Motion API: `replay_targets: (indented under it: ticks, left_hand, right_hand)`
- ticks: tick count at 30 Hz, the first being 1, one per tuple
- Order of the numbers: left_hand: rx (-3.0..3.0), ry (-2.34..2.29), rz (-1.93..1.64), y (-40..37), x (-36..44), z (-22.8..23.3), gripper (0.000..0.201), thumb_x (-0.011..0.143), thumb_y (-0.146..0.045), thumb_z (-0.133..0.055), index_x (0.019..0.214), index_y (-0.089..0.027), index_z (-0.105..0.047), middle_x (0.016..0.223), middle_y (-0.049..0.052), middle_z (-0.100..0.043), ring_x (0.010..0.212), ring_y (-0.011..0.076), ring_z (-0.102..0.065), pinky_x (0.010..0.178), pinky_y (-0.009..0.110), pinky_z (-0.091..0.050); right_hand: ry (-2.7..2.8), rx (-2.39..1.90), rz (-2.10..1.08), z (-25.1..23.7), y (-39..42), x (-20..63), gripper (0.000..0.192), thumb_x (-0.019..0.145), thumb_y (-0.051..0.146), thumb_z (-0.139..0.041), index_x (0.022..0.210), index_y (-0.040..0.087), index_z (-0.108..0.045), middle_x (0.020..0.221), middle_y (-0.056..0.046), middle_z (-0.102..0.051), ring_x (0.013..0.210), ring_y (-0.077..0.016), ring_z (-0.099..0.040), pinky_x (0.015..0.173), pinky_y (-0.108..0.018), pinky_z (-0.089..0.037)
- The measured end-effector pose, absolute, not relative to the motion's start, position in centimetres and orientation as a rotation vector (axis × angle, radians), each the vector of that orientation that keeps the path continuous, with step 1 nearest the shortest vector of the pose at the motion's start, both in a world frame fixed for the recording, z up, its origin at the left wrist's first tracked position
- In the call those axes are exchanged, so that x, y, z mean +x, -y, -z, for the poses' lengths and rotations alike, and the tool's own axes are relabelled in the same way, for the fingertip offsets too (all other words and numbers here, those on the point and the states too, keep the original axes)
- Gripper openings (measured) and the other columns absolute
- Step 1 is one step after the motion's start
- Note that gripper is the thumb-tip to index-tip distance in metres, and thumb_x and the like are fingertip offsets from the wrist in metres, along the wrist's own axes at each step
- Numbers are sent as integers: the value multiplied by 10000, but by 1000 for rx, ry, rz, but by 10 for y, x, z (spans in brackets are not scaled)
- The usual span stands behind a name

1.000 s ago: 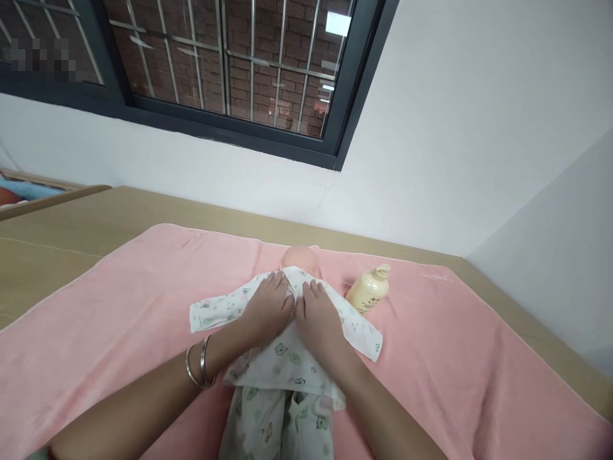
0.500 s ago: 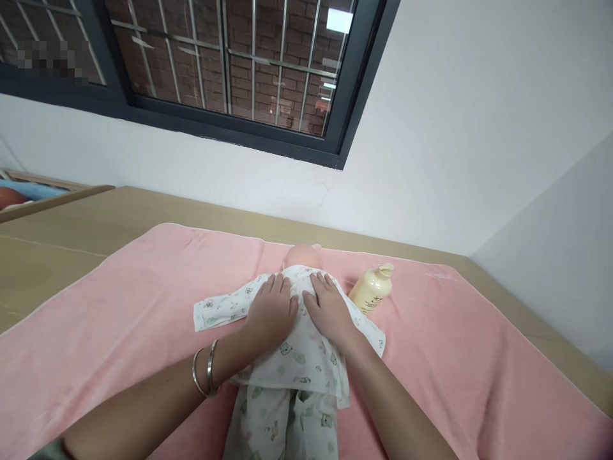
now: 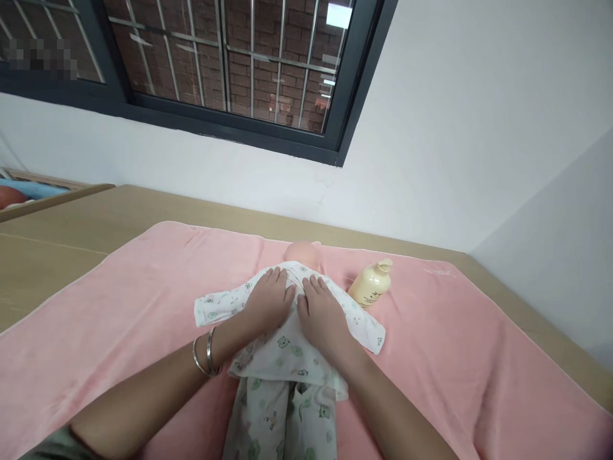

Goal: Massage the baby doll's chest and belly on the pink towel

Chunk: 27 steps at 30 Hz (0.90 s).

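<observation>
Head view: left hand (image 3: 271, 299) and right hand (image 3: 323, 314) are lying side by side, palms down, on the chest of the printed white top (image 3: 291, 354). Both grips: fingers extending flat, thumbs standing apart. Top is lying on the pink blanket (image 3: 440, 358), sleeves spreading, printed trousers (image 3: 263, 418) continuing below, doll's head (image 3: 302, 253) showing past the collar. Pale-yellow pump bottle (image 3: 371, 285) is sitting just beside one sleeve.

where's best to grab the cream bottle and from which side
Probably around the wide, rounded body of the cream bottle, below its narrower top, with the right hand coming from the right: the shirt sleeve lies close along its near left side.
</observation>
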State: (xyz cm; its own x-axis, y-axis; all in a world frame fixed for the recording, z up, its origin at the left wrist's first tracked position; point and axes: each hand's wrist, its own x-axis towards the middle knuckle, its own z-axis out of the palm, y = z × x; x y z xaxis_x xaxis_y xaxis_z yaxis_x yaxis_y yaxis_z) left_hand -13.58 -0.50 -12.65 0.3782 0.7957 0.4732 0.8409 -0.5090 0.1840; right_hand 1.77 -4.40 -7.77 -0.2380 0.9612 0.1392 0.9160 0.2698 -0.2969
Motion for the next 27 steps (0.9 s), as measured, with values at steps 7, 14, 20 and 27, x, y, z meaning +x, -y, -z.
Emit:
replay_targets:
  ticks: [7,14,20,27]
  left_hand:
    - [-2389,1609,890,46,-109,126,492,994,-259,-371,1405,-37,-527,1461,272,-539,1420,400,-455,1115,622,-415]
    - [-2634,1683,784,-5,-147,108,361,977,-207,-346,1077,-132,-685,1217,187,-702,1186,295,-631,1075,508,-480]
    - [-2472,1712,789,21,-127,116,406,978,-249,-360,1244,-75,-613,1304,251,-639,1292,368,-562,1069,569,-439]
    - [-2376,1676,920,44,-113,121,472,962,-278,-422,1356,-58,-562,1417,269,-569,1366,396,-501,1094,589,-423]
  right_hand:
    - [2207,-1783,-366,75,15,43,636,1052,417,-372,1558,32,-368,1634,-219,-306,1550,-322,-237,1263,-491,-230]
    - [2275,-1772,-181,74,58,7,565,1038,260,-338,1550,26,-390,1622,-208,-342,1551,-321,-234,1267,-486,-235]
    - [2164,-1714,-403,69,35,32,517,1035,280,-355,1494,81,-488,1599,-181,-401,1521,-280,-324,1248,-444,-278]
    - [2196,-1681,-359,80,18,47,582,1044,364,-341,1528,49,-418,1614,-205,-362,1535,-314,-282,1249,-508,-261]
